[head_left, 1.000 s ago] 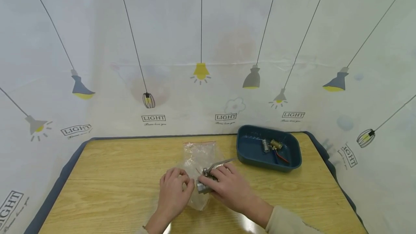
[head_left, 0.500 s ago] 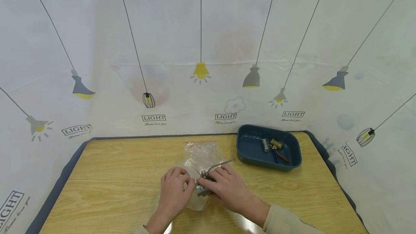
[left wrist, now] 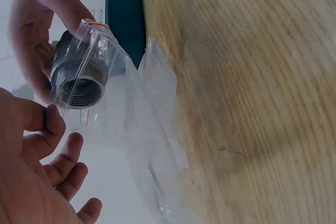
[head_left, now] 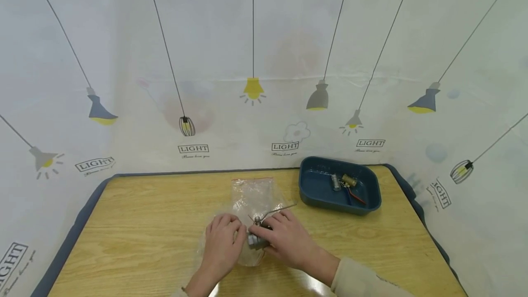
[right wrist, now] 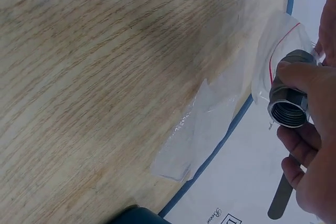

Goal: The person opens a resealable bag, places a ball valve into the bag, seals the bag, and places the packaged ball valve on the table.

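My right hand [head_left: 290,242] grips a grey metal ball valve [head_left: 256,241], its long lever [right wrist: 282,198] pointing away from the palm. In the left wrist view, the valve's threaded opening [left wrist: 80,92] faces my left hand [left wrist: 39,166]. The thumb and index finger of that hand pinch the edge of a clear zip-lock bag [left wrist: 97,51] with a red seal line. The bag's film overlaps the valve body in this view. Under and behind the hands, another clear zip-lock bag [head_left: 251,194] lies flat on the wooden table [head_left: 144,223].
At the back right stands a dark blue plastic tray [head_left: 336,205]. Inside lie a silver fitting [head_left: 336,182], a brass-coloured valve [head_left: 349,180] and a red lever [head_left: 358,196]. A white curtain printed with lamps [head_left: 243,123] borders the table's back and sides.
The right hand has tilted the valve slightly and shifted its lever a little. The left hand has barely moved, still pinching the bag. The head view has tipped slightly.
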Tool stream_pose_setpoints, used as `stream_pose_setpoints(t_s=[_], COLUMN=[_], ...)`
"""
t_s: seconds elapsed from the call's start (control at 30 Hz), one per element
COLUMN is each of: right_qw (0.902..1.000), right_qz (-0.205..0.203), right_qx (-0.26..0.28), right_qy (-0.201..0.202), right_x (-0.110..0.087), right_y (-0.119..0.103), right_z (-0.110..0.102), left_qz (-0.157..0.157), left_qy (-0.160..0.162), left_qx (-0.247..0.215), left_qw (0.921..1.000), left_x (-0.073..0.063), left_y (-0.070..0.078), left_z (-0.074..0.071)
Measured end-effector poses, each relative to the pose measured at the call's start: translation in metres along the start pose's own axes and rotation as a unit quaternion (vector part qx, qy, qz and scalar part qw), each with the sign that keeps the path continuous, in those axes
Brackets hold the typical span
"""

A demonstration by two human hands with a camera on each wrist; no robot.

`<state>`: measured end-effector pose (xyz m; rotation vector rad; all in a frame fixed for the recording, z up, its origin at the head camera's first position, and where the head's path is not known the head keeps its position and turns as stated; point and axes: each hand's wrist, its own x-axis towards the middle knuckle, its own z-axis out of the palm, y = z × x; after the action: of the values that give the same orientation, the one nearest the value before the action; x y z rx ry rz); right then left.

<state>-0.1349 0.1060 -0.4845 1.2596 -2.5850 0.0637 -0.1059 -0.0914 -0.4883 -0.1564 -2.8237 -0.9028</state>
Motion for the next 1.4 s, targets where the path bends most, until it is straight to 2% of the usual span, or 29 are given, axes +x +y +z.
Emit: stream_pose_setpoints(t_s=[0.27,0.53,0.63,0.73,0.87,0.93,1.03,1.13,1.27,1.4], right_qw=[0.9993,0.9974,0.9966,0.9986,0.9995,0.9993,0.9998,0.9987,0.9952,0.9953], right_qz=[0.029,-0.038,-0.044,-0.022,0.027,0.035,0.011,-0.036,-0.089,-0.093], right_qx=[0.009,-0.057,-0.059,-0.035,0.006,0.009,-0.007,-0.028,-0.029,-0.023], right_qy=[-0.021,0.022,0.036,0.033,0.016,0.012,0.013,0.022,0.030,0.020], right_x=[0.003,0.004,0.004,0.004,0.005,0.005,0.004,0.002,0.001,0.002], right_y=[0.000,-0.002,-0.002,-0.002,0.000,0.001,0.001,0.001,0.000,-0.002], right_z=[0.001,0.006,0.008,0.009,0.009,0.008,0.008,0.010,0.015,0.017], left_qz=[0.017,0.015,0.015,0.016,0.014,0.012,0.004,-0.004,-0.012,0.002], left_qy=[0.005,0.015,0.018,0.019,0.008,0.003,0.006,0.017,0.026,0.027], left_qx=[0.012,0.007,0.003,0.001,-0.011,-0.021,-0.041,-0.056,-0.062,-0.051], left_qw=[0.9998,0.9997,0.9997,0.9997,0.9998,0.9997,0.9991,0.9983,0.9977,0.9984], left_x=[-0.002,0.005,0.006,0.005,0.001,0.000,0.000,0.002,0.003,0.000], left_y=[0.004,0.007,0.008,0.009,0.008,0.008,0.007,0.007,0.006,0.007], left_z=[0.000,-0.001,-0.002,-0.001,0.001,0.002,0.003,0.003,0.003,0.002])
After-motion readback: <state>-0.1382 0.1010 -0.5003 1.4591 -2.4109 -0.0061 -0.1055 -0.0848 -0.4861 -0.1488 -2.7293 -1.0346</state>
